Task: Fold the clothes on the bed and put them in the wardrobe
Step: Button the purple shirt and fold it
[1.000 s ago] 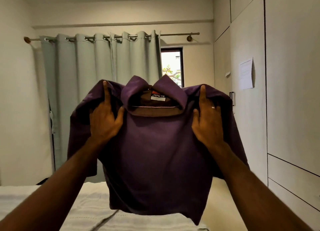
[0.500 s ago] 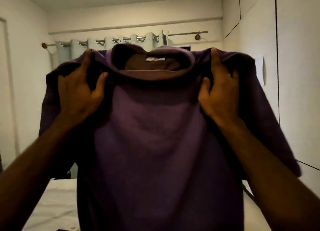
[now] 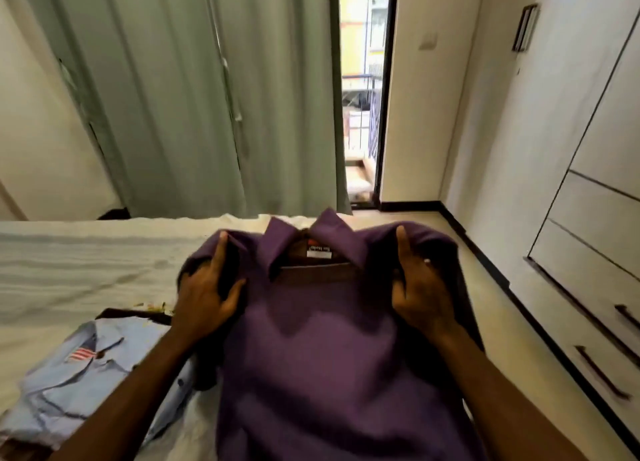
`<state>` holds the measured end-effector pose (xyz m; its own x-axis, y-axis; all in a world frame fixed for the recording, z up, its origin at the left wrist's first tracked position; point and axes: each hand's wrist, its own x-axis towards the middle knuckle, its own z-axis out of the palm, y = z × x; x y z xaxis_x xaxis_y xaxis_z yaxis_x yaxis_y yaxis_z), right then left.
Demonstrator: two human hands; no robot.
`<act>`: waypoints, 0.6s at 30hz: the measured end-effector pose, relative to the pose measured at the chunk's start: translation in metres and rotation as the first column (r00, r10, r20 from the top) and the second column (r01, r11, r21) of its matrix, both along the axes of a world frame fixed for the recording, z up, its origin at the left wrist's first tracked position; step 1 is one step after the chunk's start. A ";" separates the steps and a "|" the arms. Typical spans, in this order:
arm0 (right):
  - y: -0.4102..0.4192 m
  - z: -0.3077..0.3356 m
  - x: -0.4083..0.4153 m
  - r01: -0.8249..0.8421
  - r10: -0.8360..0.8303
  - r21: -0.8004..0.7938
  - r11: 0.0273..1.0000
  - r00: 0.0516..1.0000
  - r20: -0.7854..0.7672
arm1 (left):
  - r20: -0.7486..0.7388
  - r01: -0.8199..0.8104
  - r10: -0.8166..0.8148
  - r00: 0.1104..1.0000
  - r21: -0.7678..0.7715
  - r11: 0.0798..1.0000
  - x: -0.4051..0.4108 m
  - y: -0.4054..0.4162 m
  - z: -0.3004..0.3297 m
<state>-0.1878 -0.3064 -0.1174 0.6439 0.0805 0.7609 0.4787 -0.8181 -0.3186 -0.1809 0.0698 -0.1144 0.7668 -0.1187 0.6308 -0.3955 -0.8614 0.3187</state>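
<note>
A purple collared shirt (image 3: 322,356) hangs low over the bed's right side, collar away from me, with a white label at the neck. My left hand (image 3: 207,294) grips its left shoulder and my right hand (image 3: 420,292) grips its right shoulder, thumbs on the near side. Both sleeves are folded back behind the body. The shirt's lower part runs out of the bottom of the view. The white wardrobe (image 3: 595,170) stands along the right wall, doors and drawers shut.
A light blue shirt (image 3: 79,377) with a striped patch lies folded on the white bed (image 3: 86,263) at the lower left, on top of a dark garment (image 3: 138,313). Green curtains hang behind the bed. A strip of floor (image 3: 491,315) separates bed and wardrobe.
The purple shirt came down from in front of my face to just above the bed. My view tilted downward with it. Both hands kept their hold on the shoulders.
</note>
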 end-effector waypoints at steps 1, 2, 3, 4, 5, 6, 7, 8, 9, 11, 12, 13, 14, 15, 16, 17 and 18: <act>-0.001 -0.023 0.004 0.017 -0.020 -0.035 0.999 0.997 -0.081 | -0.085 0.011 -0.008 0.996 0.034 0.999 0.009 0.005 -0.027; -0.003 -0.041 0.007 0.030 -0.039 -0.071 0.997 0.990 -0.134 | -0.139 0.016 -0.007 0.990 0.063 0.998 0.017 0.008 -0.048; -0.004 -0.055 0.013 0.033 -0.051 -0.108 0.994 0.984 -0.172 | -0.179 0.021 -0.004 0.984 0.092 0.996 0.024 0.010 -0.064; -0.006 -0.074 0.024 0.038 -0.065 -0.134 0.990 0.977 -0.205 | -0.211 0.024 0.000 0.978 0.115 0.993 0.036 0.011 -0.082; -0.007 -0.084 0.028 0.040 -0.074 -0.158 0.987 0.974 -0.216 | -0.209 0.026 0.003 0.978 0.133 0.991 0.040 0.011 -0.091; -0.008 -0.095 0.033 0.042 -0.086 -0.187 0.981 0.969 -0.230 | -0.205 0.021 0.012 0.979 0.158 0.987 0.044 0.010 -0.099; -0.010 -0.103 0.039 0.044 -0.092 -0.201 0.979 0.967 -0.239 | -0.203 0.012 0.023 0.979 0.170 0.985 0.049 0.009 -0.106; -0.012 -0.111 0.047 0.038 -0.090 -0.212 0.977 0.966 -0.243 | -0.201 0.008 0.027 0.979 0.173 0.985 0.055 0.007 -0.110; -0.014 -0.119 0.058 0.038 -0.092 -0.215 0.976 0.965 -0.246 | -0.205 -0.001 0.037 0.978 0.169 0.986 0.064 0.006 -0.116; -0.018 -0.128 0.076 0.027 -0.076 -0.202 0.979 0.967 -0.243 | -0.186 -0.014 0.044 0.982 0.159 0.987 0.080 0.004 -0.122; -0.019 -0.128 0.083 0.021 -0.068 -0.188 0.982 0.968 -0.243 | -0.174 -0.018 0.045 0.984 0.151 0.988 0.086 0.004 -0.124; -0.021 -0.130 0.095 0.019 -0.063 -0.177 0.984 0.967 -0.246 | -0.172 -0.020 0.044 0.984 0.139 0.990 0.096 0.003 -0.124; -0.023 -0.133 0.114 0.028 -0.073 -0.172 0.985 0.963 -0.260 | -0.188 -0.023 0.047 0.981 0.125 0.992 0.113 0.001 -0.126; -0.023 -0.137 0.132 0.038 -0.084 -0.161 0.986 0.952 -0.293 | -0.222 -0.032 0.055 0.973 0.107 0.994 0.129 -0.002 -0.126; -0.024 -0.142 0.159 0.040 -0.090 -0.142 0.989 0.925 -0.370 | -0.298 -0.046 0.068 0.952 0.081 0.996 0.151 -0.008 -0.128; -0.024 -0.146 0.184 0.034 -0.091 -0.123 0.992 0.863 -0.497 | -0.414 -0.076 0.085 0.906 0.038 0.996 0.175 -0.013 -0.130; -0.023 -0.146 0.203 0.023 -0.106 -0.137 0.990 0.761 -0.640 | -0.546 -0.121 0.101 0.832 -0.001 0.993 0.196 -0.020 -0.130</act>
